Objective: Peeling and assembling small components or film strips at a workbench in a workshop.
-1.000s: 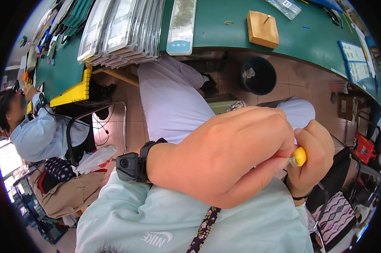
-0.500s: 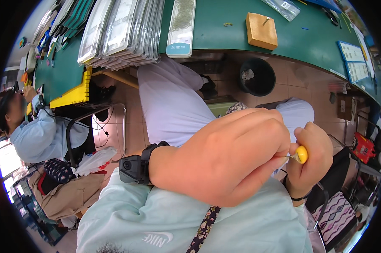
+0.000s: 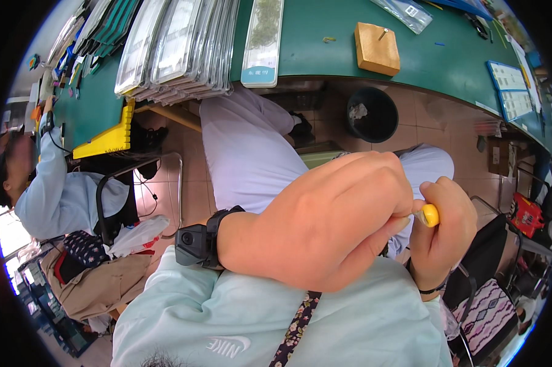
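Observation:
Both my hands are raised above my lap and work close together. My left hand [image 3: 325, 220] is closed, thumb and fingertips pinched on something thin beside the right hand; the fingers mostly hide it. Curled just to its right, my right hand [image 3: 444, 229] grips a small, glossy, rounded yellow piece [image 3: 430, 215], which sticks up between thumb and forefinger. A short, pale, thin bit shows between the yellow piece and my left fingertips; I cannot tell whether it is wire or thread.
Ahead is a green table [image 3: 312, 43] with a stack of clear plastic cases [image 3: 178, 49], a long flat package [image 3: 262, 43] and a wooden block [image 3: 377, 49] with a metal pin. A black bin [image 3: 372, 115] stands below. At left sits a co-worker [image 3: 55, 196].
My hands and the yellow piece have shifted slightly left, with both grips kept. At the left, the co-worker's arm has stretched farther forward over the table.

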A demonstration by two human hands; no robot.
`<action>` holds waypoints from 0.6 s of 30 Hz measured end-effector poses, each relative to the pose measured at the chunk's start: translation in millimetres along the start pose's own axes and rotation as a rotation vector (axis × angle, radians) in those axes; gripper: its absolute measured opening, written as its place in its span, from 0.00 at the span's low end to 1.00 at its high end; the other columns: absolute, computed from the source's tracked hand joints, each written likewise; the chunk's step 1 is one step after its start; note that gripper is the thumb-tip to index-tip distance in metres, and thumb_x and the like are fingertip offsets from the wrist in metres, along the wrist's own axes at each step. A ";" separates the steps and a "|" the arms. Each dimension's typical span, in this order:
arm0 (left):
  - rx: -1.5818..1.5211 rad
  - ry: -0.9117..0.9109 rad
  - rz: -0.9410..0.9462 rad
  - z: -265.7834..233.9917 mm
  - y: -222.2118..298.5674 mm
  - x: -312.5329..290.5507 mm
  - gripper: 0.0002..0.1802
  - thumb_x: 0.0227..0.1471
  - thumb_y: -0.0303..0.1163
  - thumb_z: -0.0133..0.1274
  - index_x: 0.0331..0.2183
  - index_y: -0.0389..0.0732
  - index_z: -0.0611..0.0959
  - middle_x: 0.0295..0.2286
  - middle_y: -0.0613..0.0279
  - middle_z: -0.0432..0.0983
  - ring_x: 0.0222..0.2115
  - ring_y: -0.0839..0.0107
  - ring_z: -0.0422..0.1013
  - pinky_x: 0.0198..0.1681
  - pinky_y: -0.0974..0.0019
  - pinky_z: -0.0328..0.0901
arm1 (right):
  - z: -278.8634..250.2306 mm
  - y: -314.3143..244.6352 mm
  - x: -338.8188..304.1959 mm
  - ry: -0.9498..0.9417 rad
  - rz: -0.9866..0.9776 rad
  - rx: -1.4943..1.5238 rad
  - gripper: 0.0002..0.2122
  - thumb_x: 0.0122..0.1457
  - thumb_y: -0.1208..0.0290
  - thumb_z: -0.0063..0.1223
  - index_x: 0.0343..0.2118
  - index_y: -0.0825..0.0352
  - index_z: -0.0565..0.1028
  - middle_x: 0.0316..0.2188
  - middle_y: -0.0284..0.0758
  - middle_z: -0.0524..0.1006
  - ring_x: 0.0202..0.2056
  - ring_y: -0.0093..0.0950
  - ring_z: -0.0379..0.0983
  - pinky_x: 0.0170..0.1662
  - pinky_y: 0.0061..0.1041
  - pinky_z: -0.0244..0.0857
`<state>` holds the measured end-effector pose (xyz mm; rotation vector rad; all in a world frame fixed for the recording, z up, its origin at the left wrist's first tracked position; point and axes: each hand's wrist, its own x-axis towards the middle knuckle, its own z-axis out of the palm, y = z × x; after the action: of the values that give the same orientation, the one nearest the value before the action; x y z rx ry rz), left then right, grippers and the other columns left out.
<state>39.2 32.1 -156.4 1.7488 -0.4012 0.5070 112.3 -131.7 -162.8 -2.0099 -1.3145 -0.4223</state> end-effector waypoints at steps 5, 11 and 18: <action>-0.011 -0.024 0.041 -3.5 -5.1 -2.3 0.12 0.36 0.12 0.48 0.28 0.33 0.70 0.24 0.52 0.70 0.22 0.61 0.67 0.25 0.65 0.62 | -0.9 -7.0 -3.1 0.064 0.309 -0.226 0.07 0.50 0.75 0.51 0.31 0.71 0.69 0.19 0.35 0.67 0.18 0.29 0.61 0.21 0.24 0.53; -0.035 -0.021 -0.013 -4.9 -3.2 0.5 0.11 0.37 0.13 0.49 0.28 0.33 0.71 0.24 0.53 0.70 0.23 0.61 0.67 0.26 0.65 0.62 | -7.8 1.4 -8.9 0.355 0.562 0.147 0.05 0.54 0.75 0.47 0.29 0.72 0.68 0.22 0.31 0.68 0.22 0.18 0.60 0.25 0.16 0.52; 0.113 -0.086 0.024 -2.6 -3.9 -0.4 0.12 0.35 0.15 0.52 0.28 0.34 0.72 0.24 0.53 0.70 0.24 0.60 0.69 0.26 0.64 0.64 | -7.6 -5.2 -5.6 0.097 0.458 0.896 0.15 0.41 0.74 0.63 0.31 0.70 0.70 0.16 0.29 0.66 0.15 0.15 0.54 0.19 0.15 0.46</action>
<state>40.5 35.5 -159.3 1.8814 -0.4621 0.4802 105.9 -139.5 -158.9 -1.4136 -0.7304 0.2557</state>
